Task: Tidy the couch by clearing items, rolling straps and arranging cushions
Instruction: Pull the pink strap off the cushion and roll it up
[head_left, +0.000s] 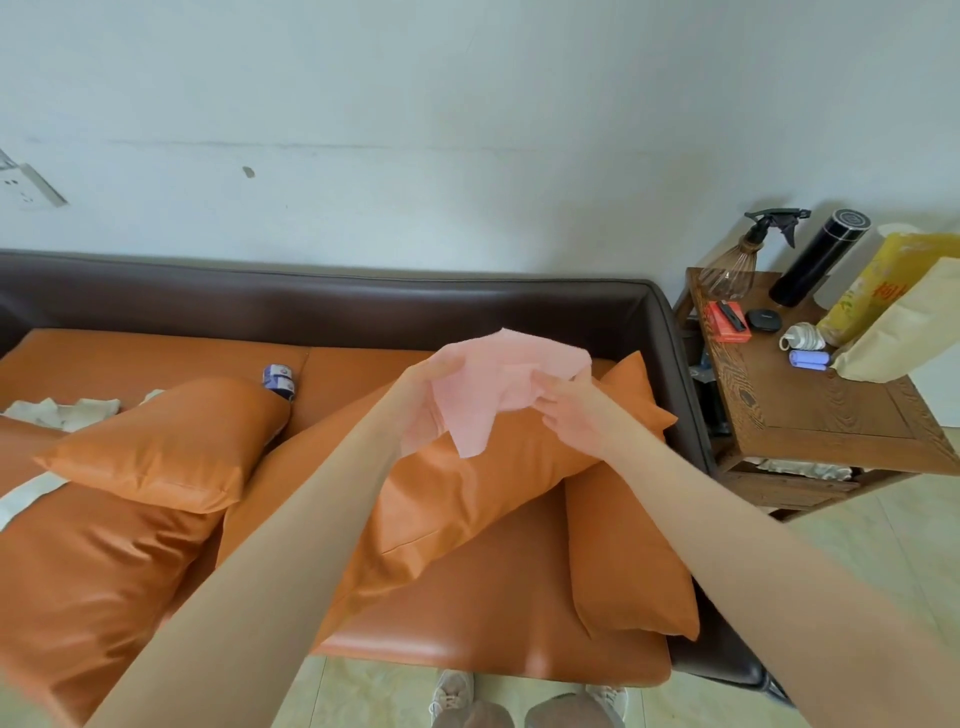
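A person stands at the front edge of the couch (156, 358), both arms stretched forward over the seat. The left hand (421, 400) and right hand (571, 410) together hold a pink cloth (498, 384) in the air above a long orange cushion (457, 483); each grip is closed on an edge of the cloth, which sags between them with one corner hanging down. The cloth's longer run lies roughly left to right, from one hand to the other, so neither hand is nearer. Judged from this, the cloth is being folded or gathered for removal. Directly below, the long cushion slants from the near left to the far right corner. A second cushion (166, 441) lies askew to the left, and a third (628, 561) rests flat at the right end. Behind the second cushion sits a small blue-and-white roll (279, 382), with white fabric (62, 413) farther left. To the right stands a wooden counter (831, 415) crowded with a spray bottle (748, 254), a black flask (815, 260) and bags, leaving free space only toward its near side.
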